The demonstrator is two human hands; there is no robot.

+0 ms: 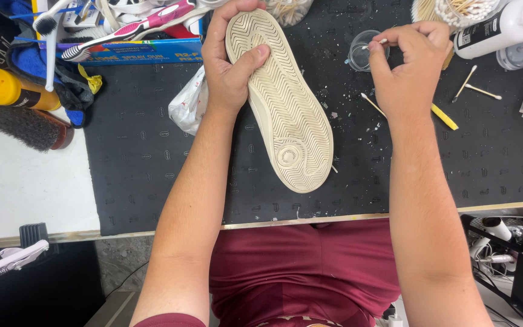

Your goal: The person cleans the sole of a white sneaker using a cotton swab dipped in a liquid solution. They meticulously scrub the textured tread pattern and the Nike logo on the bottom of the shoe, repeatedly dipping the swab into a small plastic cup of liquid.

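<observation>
My left hand (pixel 231 57) grips a shoe (pixel 282 109) at its front end, thumb pressed on the cream ribbed sole, which faces up over the black mat (pixel 134 157). My right hand (pixel 410 63) pinches a cotton swab (pixel 378 43) between fingers and thumb. The swab's tip is at the rim of a small clear cup (pixel 361 51) just right of the shoe.
Used swabs (pixel 473 85) and a yellow stick (pixel 444 117) lie on the mat at right. A white bottle (pixel 503 27) and swab jars stand at the back. Toothbrushes (pixel 128 30), a yellow bottle (pixel 4 88), a dark brush (pixel 19 124) and a crumpled bag (pixel 189 103) sit at left.
</observation>
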